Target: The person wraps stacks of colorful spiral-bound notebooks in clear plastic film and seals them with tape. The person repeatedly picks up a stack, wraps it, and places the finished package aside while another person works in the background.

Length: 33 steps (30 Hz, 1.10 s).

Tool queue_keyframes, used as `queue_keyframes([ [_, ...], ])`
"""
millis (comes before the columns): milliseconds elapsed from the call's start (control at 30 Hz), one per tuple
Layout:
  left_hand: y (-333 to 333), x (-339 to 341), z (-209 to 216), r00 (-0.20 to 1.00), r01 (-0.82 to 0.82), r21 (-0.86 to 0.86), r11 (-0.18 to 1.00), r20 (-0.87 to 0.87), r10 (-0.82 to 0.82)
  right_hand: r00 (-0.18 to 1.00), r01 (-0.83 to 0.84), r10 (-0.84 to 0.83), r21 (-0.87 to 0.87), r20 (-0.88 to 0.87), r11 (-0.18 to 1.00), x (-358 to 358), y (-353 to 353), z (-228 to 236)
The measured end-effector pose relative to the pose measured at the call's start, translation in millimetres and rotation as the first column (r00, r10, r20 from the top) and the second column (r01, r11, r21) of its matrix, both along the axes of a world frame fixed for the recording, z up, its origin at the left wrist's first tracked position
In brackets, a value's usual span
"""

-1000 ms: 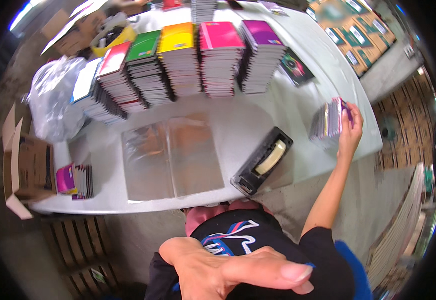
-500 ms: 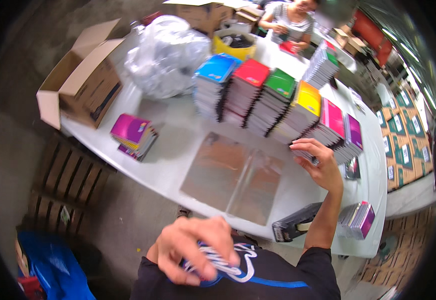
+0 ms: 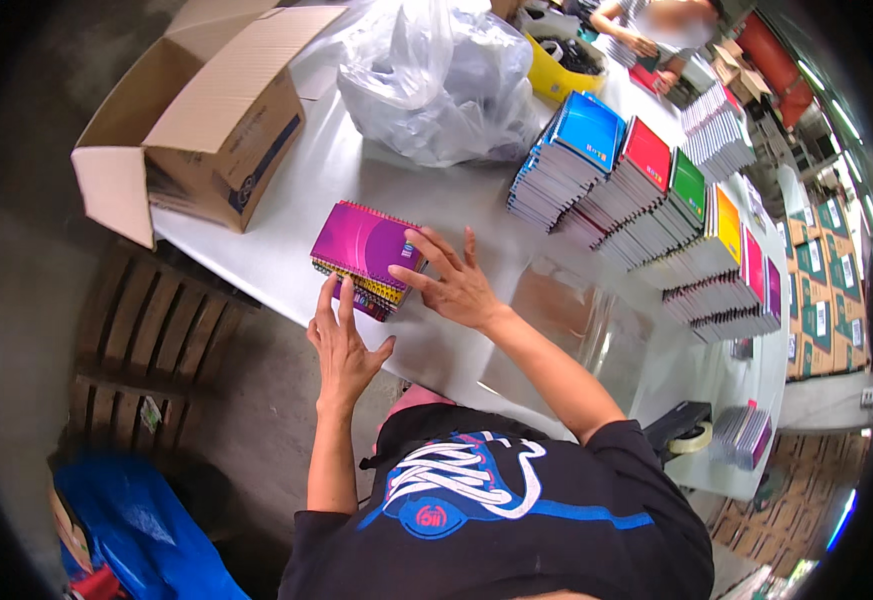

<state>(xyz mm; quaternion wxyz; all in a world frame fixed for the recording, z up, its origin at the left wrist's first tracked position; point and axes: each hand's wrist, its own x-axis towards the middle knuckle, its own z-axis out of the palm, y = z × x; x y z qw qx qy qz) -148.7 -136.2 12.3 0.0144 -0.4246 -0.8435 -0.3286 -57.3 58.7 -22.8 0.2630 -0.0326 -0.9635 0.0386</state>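
Observation:
A small stack of spiral notebooks [image 3: 361,240] with a purple cover on top lies near the table's front edge, at the left; yellow covers show lower in it. My left hand [image 3: 346,350] is at the stack's near side, fingers stretched toward its lower edge. At the stack's right end, my right hand [image 3: 456,285] has its fingers spread, the tips over or against the top cover's edge. Whether either hand presses on the stack I cannot tell. Further right stand tall stacks of spiral notebooks with blue [image 3: 591,125], red, green, yellow, pink and purple covers.
An opened cardboard box [image 3: 226,130] stands at the table's left end, beside a bulky clear plastic bag [image 3: 436,90]. Clear plastic sheets [image 3: 566,320] lie on the white table. A tape dispenser [image 3: 681,430] sits near my right elbow. Across the table a person handles something red.
My left hand has gone from in front of my chest to the small stack. My right hand has left the tall stacks and reached the same small stack. The view has shifted left.

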Motion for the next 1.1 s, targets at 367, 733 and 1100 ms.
queue_keyframes([
  [367, 4.4, -10.1, -28.6, 0.990, -0.110, 0.020, 0.994, 0.089, 0.108, 0.948, 0.107, -0.013, 0.282, -0.317, 0.953, -39.2, -21.7, -8.3],
  [733, 45.4, -54.9, 3.0, 0.860, 0.123, 0.193, 0.973, -0.511, -0.007, 0.959, -0.072, 0.176, 0.413, -0.220, 0.908, -38.6, -15.8, 87.7],
  [1100, 122.0, 104.7, 47.4, 0.358, 0.645, 0.696, 0.315, 0.089, -0.930, 0.782, -0.114, -0.368, -0.696, -0.503, 0.709, 215.8, -6.5, 106.5],
])
